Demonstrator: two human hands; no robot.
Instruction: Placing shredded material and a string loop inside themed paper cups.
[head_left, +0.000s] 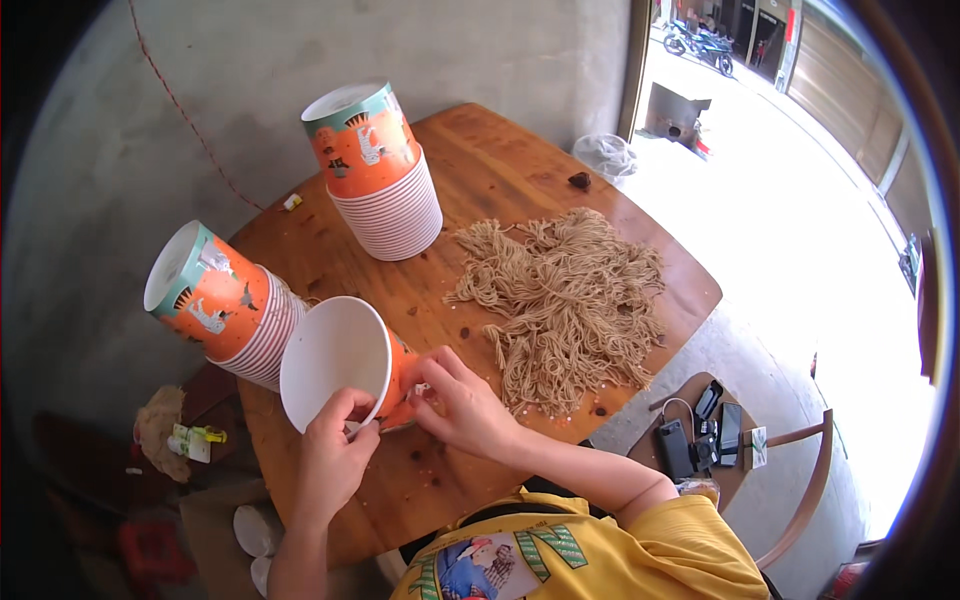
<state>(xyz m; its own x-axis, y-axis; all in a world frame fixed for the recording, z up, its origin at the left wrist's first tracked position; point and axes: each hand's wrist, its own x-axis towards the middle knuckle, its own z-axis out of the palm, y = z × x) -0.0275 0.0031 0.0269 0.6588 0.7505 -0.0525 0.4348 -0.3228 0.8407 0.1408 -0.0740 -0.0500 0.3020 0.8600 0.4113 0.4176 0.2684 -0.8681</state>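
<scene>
A large paper bucket [330, 350], white inside and orange outside, lies tilted on the wooden table with its mouth toward me. My left hand [340, 445] is closed on its near rim, thumb and fingers pinched together. At the bucket's outer right side, my right hand [465, 408] is closed in a pinch. A small white bit shows by those fingertips, too small to name. Right of the hands lies a heap of tan cords [575, 305] with loose strands.
Two stacks of upturned orange buckets stand on the table [470, 150]: a tall stack [370, 170] at the back and a leaning stack [225, 295] at left. A chair [735, 480] holding phones and cables is at right. A plastic bag [605, 155] hangs by the doorway.
</scene>
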